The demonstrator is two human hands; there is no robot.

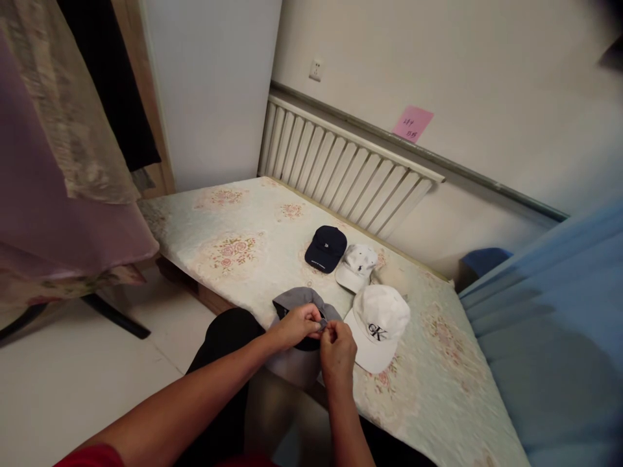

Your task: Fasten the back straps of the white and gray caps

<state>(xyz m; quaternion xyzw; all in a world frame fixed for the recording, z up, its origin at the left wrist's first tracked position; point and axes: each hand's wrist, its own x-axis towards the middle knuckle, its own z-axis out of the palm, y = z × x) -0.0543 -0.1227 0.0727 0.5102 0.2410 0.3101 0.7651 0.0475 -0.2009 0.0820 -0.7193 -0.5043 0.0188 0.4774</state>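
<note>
A grey cap (305,297) is held near the front edge of the flowered surface, its dark inside partly showing. My left hand (296,325) pinches the cap's strap from the left. Close against it, my right hand (337,347) has its fingers closed on the same strap from the right. Just right of my hands lies a white cap with black letters (382,321). Behind it sit a smaller white cap with a dark emblem (358,266) and a dark navy cap (327,248).
The flowered bed-like surface (263,227) meets a white radiator (341,165) and the wall. A pink note (413,123) is on the wall. Blue curtain (559,324) hangs at the right; clothes and pink cloth (63,214) hang at the left.
</note>
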